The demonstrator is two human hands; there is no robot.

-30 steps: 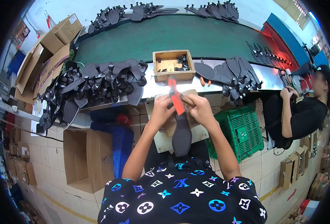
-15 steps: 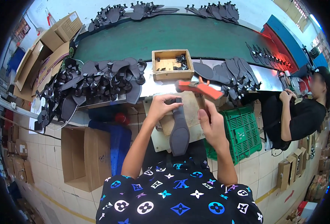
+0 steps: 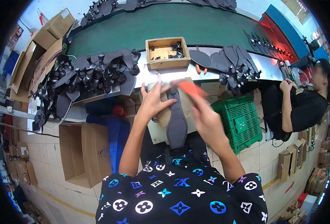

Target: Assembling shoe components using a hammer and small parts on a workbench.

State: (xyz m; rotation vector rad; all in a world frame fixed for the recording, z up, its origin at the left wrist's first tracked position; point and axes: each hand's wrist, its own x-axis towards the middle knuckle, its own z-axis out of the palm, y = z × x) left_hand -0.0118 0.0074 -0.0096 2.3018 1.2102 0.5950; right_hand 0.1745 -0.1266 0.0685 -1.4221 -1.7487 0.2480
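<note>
A dark grey shoe sole (image 3: 177, 127) lies lengthwise in front of me, its narrow end on a worn block (image 3: 164, 116). My left hand (image 3: 152, 100) has its fingers spread; the thumb rests on the sole near that narrow end. In my right hand (image 3: 208, 125) is a hammer (image 3: 190, 89) with an orange head, blurred by motion. Its dark striking face is over the sole's narrow end, just past my left thumb. Whether it touches cannot be told, and the small black piece seen there earlier is hidden.
Beyond the block stands a wooden box (image 3: 167, 64) of small black parts. Heaped heeled soles (image 3: 94, 74) lie left, more soles (image 3: 228, 63) right, by orange-handled pliers (image 3: 198, 69). A green crate (image 3: 239, 123), a cardboard box (image 3: 84, 155) and a seated person (image 3: 299, 100) flank me.
My left fingers have opened out from their pinch at the sole's narrow end. The hammer has come down and left toward that end. The whole view has shifted slightly.
</note>
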